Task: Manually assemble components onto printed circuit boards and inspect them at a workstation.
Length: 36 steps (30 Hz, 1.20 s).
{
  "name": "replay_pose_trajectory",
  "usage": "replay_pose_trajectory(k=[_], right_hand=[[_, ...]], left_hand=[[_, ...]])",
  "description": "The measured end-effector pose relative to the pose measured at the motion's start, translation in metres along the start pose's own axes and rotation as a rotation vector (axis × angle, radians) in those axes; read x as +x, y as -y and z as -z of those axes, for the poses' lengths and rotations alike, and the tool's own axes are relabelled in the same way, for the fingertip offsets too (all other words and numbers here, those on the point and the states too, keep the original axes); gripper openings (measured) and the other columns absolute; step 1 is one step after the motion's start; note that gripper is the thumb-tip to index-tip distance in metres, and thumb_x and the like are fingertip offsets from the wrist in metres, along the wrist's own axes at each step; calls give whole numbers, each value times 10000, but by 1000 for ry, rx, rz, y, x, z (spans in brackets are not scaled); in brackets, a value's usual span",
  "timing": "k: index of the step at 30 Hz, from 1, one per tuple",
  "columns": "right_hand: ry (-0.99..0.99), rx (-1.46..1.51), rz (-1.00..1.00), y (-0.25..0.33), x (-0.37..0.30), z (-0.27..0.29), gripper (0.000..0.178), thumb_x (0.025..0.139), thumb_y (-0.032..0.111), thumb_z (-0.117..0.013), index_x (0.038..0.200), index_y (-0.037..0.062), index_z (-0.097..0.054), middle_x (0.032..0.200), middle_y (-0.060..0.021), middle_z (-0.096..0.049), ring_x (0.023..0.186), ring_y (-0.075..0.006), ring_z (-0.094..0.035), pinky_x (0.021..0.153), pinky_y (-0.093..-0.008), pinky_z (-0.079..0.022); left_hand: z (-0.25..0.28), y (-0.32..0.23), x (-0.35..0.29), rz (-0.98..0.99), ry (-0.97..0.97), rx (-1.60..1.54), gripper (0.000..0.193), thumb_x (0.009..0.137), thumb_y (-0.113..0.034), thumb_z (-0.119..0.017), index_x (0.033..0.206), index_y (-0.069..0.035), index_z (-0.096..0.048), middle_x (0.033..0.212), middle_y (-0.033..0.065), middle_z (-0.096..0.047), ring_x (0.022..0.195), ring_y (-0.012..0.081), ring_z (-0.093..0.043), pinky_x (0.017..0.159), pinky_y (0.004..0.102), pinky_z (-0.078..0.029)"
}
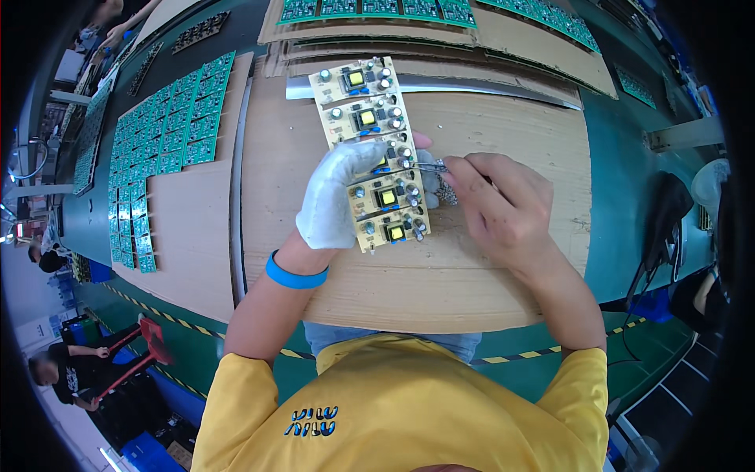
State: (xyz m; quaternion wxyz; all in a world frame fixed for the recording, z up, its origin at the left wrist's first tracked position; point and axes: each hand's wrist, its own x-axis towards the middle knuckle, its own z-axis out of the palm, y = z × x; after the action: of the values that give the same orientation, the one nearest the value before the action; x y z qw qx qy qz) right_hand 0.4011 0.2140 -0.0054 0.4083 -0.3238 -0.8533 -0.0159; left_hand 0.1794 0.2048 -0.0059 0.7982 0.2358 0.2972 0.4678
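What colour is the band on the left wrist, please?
The wristband is bright blue, showing in the head view.

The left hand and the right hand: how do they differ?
The left hand wears a white glove; the right hand is bare. The left has a blue wristband below it; the right has none. The left holds a pale circuit-board strip, the right tweezers. Both grip something.
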Motion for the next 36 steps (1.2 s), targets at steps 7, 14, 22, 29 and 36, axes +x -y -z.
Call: replay_pose_trajectory(k=[7,14,22,29,36], right_hand=[[50,-24,29,0,-1,-1,261,747,18,-813,1000,43,-756,816,-59,-645,626,-200,-640,520,-316,-497],[63,-31,-3,3,-3,-5,260,750,26,-810,1004,41,-756,817,-58,-636,620,-195,-631,515,-314,-496],[72,-56,36,2,-3,-6,235,751,21,-798,981,20,-748,821,-59,-636,611,-192,-626,507,-317,-491],[89,-66,110,2,-1,-1,212,749,2,-788,956,6,-742,824,-64,-643,610,-190,-627,506,-317,-491],[109,-119,-82,-8,3,9,221,742,1,-795,957,18,-746,827,-62,-647,620,-188,-634,511,-314,-486]], left_hand=[[-1,0,-2,82,21,-132,469,1061,-268,-405,1366,56,-556,1138,193,-715,972,290,-742,813,404,-638],[0,2,-2,16,27,-91,435,1062,-250,-406,1336,44,-572,1117,181,-718,977,279,-739,802,400,-640],[0,3,-2,7,-10,-71,413,1047,-226,-437,1307,59,-584,1088,185,-721,926,282,-744,785,400,-644],[6,2,-1,85,-39,-111,421,1023,-219,-457,1298,73,-585,1069,189,-724,904,296,-745,785,413,-643],[7,0,1,49,-8,-106,415,1032,-232,-469,1301,61,-587,1044,182,-723,875,282,-743,756,422,-637]])
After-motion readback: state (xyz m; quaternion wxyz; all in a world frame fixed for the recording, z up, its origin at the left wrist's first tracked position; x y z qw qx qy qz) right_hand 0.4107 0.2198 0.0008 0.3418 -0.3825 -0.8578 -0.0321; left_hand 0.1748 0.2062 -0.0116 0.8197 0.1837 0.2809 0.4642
